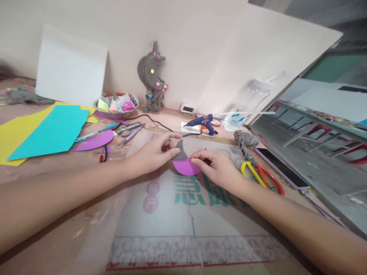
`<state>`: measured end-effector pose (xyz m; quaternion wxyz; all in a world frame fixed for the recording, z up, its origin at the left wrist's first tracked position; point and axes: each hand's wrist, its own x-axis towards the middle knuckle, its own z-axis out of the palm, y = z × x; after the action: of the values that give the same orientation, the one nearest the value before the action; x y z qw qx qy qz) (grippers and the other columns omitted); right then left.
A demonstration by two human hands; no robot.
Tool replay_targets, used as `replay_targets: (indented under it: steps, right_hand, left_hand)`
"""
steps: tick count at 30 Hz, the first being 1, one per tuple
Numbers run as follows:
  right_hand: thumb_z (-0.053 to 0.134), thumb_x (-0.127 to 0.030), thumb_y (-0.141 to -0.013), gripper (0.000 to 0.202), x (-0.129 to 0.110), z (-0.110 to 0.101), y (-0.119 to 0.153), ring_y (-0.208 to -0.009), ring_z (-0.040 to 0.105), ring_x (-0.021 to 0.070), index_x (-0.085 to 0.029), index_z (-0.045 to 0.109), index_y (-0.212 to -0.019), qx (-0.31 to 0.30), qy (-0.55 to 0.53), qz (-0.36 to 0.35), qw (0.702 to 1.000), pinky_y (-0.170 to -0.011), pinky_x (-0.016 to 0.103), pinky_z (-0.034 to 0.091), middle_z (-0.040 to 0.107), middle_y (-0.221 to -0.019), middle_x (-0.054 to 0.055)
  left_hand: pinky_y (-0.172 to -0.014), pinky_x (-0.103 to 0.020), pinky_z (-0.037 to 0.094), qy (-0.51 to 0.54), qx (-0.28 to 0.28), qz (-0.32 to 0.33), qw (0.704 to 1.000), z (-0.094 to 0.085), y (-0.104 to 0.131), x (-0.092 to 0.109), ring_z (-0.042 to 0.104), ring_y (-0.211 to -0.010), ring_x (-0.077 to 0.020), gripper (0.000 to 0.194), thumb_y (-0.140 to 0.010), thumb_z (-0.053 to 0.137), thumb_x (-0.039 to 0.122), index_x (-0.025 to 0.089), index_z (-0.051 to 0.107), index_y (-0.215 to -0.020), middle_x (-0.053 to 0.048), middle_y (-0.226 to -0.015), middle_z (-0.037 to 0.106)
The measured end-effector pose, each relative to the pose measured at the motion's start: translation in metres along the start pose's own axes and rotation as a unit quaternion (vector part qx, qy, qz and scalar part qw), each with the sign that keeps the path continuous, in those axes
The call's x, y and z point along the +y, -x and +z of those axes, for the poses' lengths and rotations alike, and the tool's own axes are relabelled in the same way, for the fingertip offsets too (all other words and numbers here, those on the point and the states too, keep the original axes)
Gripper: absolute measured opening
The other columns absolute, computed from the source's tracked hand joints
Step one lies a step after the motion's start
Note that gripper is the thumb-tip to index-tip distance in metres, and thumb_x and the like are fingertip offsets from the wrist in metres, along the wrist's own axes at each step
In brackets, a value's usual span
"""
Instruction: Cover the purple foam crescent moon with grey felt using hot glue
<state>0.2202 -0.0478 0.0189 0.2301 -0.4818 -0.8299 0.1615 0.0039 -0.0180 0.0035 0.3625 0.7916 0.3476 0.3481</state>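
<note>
My left hand [155,153] is closed at the left edge of a small grey crescent-shaped piece [181,152], its thumb against the edge and its index finger stretched above. A rounded purple paper piece [186,168] lies against the lower edge of the grey piece. My right hand [219,166] pinches the right end of the purple paper between thumb and fingers. Both hands are just over a printed plastic sheet [160,233]. Right of my right hand lie scissors [255,173] with yellow and orange handles. A blue glue gun [200,122] rests behind the hands.
To the left lie turquoise [51,131] and yellow sheets [14,141], a purple cutout [94,141] and pens. A bowl of coloured clay packs [116,107] stands behind. Grey yarn [246,138], a phone [282,168] and a bottle [248,103] are right. A decorated moon [151,72] hangs behind.
</note>
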Motion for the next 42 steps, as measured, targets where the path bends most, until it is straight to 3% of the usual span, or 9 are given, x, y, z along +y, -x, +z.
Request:
replay_targets:
  steps: [2,4,6,9,23,32,36,39,42]
  right_hand:
    - [0.051,-0.026,-0.088,0.017,-0.001,0.0,0.0,-0.067,0.058,0.0109,-0.019,0.066,-0.082,-0.002,-0.003,0.002,1.0,-0.062,0.022,0.042,0.068,-0.076,-0.001]
    - [0.05,-0.027,-0.088,0.018,-0.001,0.0,0.0,-0.068,0.058,0.0116,-0.019,0.066,-0.082,-0.005,-0.004,0.006,1.0,-0.063,0.023,0.042,0.068,-0.077,0.0]
    - [0.05,-0.028,-0.088,0.019,0.0,0.0,0.0,-0.069,0.059,0.0129,-0.019,0.066,-0.083,-0.009,-0.002,0.01,1.0,-0.064,0.025,0.043,0.069,-0.079,0.001]
    - [0.05,-0.029,-0.088,0.019,0.001,0.0,-0.001,-0.07,0.059,0.0142,-0.02,0.066,-0.085,-0.011,0.006,0.012,1.0,-0.064,0.026,0.043,0.069,-0.08,0.002]
    - [0.05,-0.037,-0.087,0.025,0.027,-0.008,-0.01,-0.072,0.061,0.0162,-0.018,0.067,-0.084,-0.006,0.0,0.049,0.999,-0.066,0.028,0.045,0.069,-0.08,0.003]
    - [0.054,-0.036,-0.083,0.023,0.052,-0.024,-0.023,-0.066,0.061,0.0166,-0.018,0.066,-0.072,0.067,-0.03,0.086,0.994,-0.062,0.028,0.047,0.067,-0.072,0.004]
    - [0.055,-0.029,-0.081,0.019,0.054,-0.016,-0.02,-0.073,0.061,0.0178,-0.018,0.068,-0.088,0.086,-0.004,0.049,0.995,-0.064,0.031,0.048,0.066,-0.095,0.009]
    - [0.054,-0.031,-0.082,0.03,0.038,-0.009,-0.013,-0.067,0.06,0.0132,-0.018,0.063,-0.108,0.076,-0.098,0.035,0.992,-0.06,0.03,0.048,0.058,-0.119,0.011]
    - [0.053,-0.039,-0.084,0.039,0.013,-0.003,-0.004,-0.059,0.056,0.0088,-0.02,0.056,-0.118,0.015,-0.276,0.094,0.956,-0.052,0.025,0.046,0.06,-0.117,0.01]
  left_hand:
    - [-0.06,-0.025,0.038,0.026,-0.01,-0.029,0.999,0.0,-0.002,-0.001,0.047,-0.064,-0.011,0.035,-0.087,0.047,0.035,0.016,0.049,-0.117,0.004,-0.068,0.047]
    - [-0.061,-0.025,0.037,0.022,-0.037,-0.033,0.999,-0.001,-0.003,-0.002,0.048,-0.066,-0.011,0.027,-0.087,0.045,0.038,0.015,0.057,-0.094,0.002,-0.071,0.05]
    - [-0.058,-0.025,0.035,-0.021,-0.046,-0.028,0.998,-0.002,-0.003,-0.001,0.044,-0.063,-0.0106,0.029,-0.087,0.043,0.039,0.016,0.052,-0.072,0.003,-0.065,0.046]
    - [-0.053,-0.024,0.029,-0.079,-0.036,-0.021,0.996,-0.003,-0.002,0.001,0.038,-0.057,-0.01,0.032,-0.086,0.043,0.037,0.017,0.042,-0.061,0.004,-0.057,0.037]
    - [-0.052,-0.022,0.03,0.002,-0.085,-0.055,0.995,-0.006,-0.006,-0.002,0.04,-0.055,-0.0088,0.031,-0.088,0.042,0.04,0.017,0.043,-0.066,0.005,-0.06,0.041]
    - [-0.046,-0.02,0.028,0.12,-0.12,-0.082,0.982,-0.008,-0.005,-0.005,0.038,-0.049,-0.0066,0.034,-0.088,0.043,0.045,0.017,0.043,-0.068,0.005,-0.057,0.042]
    - [-0.045,-0.019,0.028,0.104,-0.107,-0.084,0.985,-0.008,-0.005,-0.003,0.037,-0.048,-0.006,0.035,-0.088,0.042,0.045,0.017,0.042,-0.068,0.006,-0.056,0.042]
    - [-0.045,-0.019,0.029,0.082,-0.096,-0.087,0.988,-0.006,-0.005,-0.002,0.037,-0.047,-0.0061,0.032,-0.088,0.043,0.043,0.017,0.042,-0.068,0.006,-0.056,0.041]
    - [-0.046,-0.02,0.03,0.049,-0.088,-0.078,0.992,-0.005,-0.005,-0.002,0.039,-0.049,-0.0067,0.031,-0.088,0.043,0.042,0.017,0.045,-0.07,0.005,-0.057,0.043]
